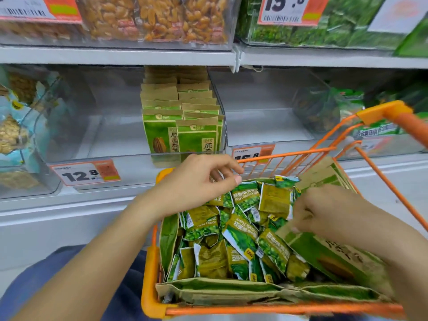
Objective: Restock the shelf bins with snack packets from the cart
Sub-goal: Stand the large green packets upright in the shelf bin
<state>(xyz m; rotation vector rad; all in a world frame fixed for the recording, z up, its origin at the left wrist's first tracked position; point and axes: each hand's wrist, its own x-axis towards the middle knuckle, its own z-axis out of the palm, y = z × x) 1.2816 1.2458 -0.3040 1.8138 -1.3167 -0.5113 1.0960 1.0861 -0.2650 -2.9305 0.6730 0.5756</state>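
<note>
Your left hand (pixel 199 179) hovers over the far left corner of the orange wire cart (pixel 266 309), fingers (pixel 228 167) loosely curled and a little apart, thumb tip just above the topmost packets; it pinches nothing yet, and looks poised to pick. Your right hand (pixel 324 212) is down in the right side of the cart, its fingers curled into the heap against the top edge of a large kraft-paper bag (pixel 333 256). Whether they grip that bag or a small packet beneath them, I cannot tell, since the fingertips are buried.

The small green snack packets (pixel 240 230) lie in a loose jumble directly under and between your fingers. They are glossy crinkled film pillows with serrated ends, slippery and light, so expect several to slide when you lift one. The larger bags stand along the cart's near and right walls, flat, matte and stiffer, walling the loose packets in the middle.

Beyond your left fingers, the clear plastic shelf bin (pixel 162 135) holds upright rows of the same kraft-and-green bags (pixel 196 137), faces forward so the print reads from the aisle. To the right of them, past your right fingers, a second clear bin (pixel 266 112) looks nearly bare, likely where the small packets belong, though its orange price tag (pixel 253 154) is partly hidden.
</note>
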